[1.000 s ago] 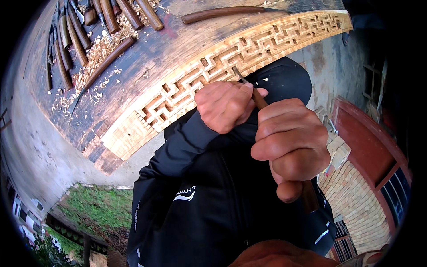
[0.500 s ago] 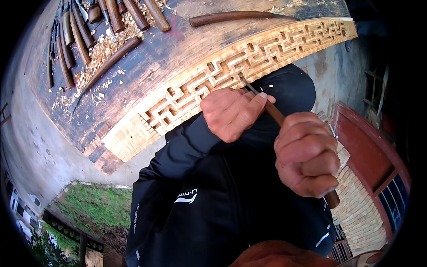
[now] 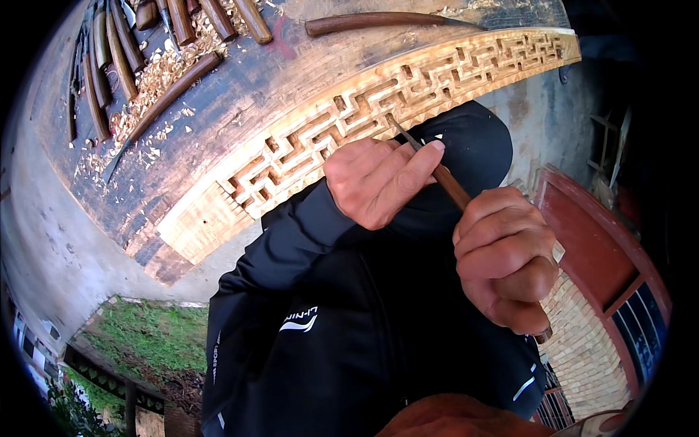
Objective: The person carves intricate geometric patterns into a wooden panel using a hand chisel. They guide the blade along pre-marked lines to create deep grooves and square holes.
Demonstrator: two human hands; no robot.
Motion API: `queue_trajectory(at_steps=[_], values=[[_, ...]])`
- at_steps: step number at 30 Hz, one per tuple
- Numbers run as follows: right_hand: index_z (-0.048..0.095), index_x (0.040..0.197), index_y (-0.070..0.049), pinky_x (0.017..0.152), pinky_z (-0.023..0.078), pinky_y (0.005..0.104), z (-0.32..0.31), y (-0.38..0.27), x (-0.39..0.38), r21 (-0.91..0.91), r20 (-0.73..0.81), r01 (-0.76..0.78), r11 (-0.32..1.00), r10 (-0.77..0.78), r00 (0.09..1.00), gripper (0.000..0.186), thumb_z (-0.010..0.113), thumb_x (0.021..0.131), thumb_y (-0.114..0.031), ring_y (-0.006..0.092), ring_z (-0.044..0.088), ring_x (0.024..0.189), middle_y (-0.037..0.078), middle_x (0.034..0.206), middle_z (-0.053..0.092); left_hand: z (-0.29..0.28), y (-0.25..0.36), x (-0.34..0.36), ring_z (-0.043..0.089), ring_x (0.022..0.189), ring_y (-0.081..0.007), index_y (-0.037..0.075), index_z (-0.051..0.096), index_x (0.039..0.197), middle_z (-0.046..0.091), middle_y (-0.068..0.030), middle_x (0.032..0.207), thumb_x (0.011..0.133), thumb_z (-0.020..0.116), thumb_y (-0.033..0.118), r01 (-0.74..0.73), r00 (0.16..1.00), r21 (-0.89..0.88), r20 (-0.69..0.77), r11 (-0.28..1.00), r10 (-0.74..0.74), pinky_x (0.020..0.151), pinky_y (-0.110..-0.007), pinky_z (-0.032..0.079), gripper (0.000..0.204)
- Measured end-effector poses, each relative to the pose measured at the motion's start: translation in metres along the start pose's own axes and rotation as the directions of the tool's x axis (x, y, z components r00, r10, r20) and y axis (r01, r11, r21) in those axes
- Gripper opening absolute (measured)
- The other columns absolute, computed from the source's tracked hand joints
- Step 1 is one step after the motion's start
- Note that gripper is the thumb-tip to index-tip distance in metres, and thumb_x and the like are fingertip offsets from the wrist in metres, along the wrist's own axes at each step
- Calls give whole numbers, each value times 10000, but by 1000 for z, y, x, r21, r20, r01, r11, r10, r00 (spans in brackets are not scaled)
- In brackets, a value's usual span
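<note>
Right hand [image 3: 506, 258], as I follow it from afar in the head view, is clenched round the wooden handle of a chisel [image 3: 453, 188] right of centre, the butt showing below the fist. Near the middle of the frame, the left hand [image 3: 382, 178] grips the same tool closer to its blade, thumb laid over it, the other fingertips partly hidden from me. I see the blade tip at the face of a carved board [image 3: 357, 113] that spans the upper middle; whether it bites or only rests there, I cannot tell. By my reading the carving is well along: angular, interlocking channels cover most of the board's length, reaching close to its upper-right end, while its lower-left end is plain. How much trimming is left inside the recesses is too small for me to judge. The chisel's long axis slants from lower right to upper left, blade toward the upper left; the board's runs from lower left to upper right, bowed, across that line. Beyond, on the workbench [image 3: 247, 102], I have shavings [image 3: 164, 76] at upper left and a spare tool [image 3: 375, 20] at upper centre.
</note>
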State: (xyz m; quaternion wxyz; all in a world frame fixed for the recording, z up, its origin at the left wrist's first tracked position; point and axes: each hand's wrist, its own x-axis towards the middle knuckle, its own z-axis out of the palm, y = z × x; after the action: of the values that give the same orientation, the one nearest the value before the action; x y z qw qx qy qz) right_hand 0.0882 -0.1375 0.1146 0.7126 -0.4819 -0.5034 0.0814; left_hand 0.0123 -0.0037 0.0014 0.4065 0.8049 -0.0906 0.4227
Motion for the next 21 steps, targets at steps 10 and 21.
queue_trajectory(at_steps=[10,21], values=[[415,732,-88,379,418,305,2,6,-4,-71,-17,-5,997,4,1000,648,481,1169,-563,175,534,414,115,653,653,8,0,-7,664,642,-160,-46,758,1232,717,-81,832,837,838,28,25,999,65,-40,998,-22,527,-286,466,410],[431,711,-62,367,403,304,1,9,-3,-49,-13,-1,999,0,1000,666,511,1168,-540,176,529,408,138,665,658,5,-1,-5,733,650,-185,-60,752,1254,762,-82,823,802,910,-9,29,1000,50,3,998,-30,553,-297,532,481]])
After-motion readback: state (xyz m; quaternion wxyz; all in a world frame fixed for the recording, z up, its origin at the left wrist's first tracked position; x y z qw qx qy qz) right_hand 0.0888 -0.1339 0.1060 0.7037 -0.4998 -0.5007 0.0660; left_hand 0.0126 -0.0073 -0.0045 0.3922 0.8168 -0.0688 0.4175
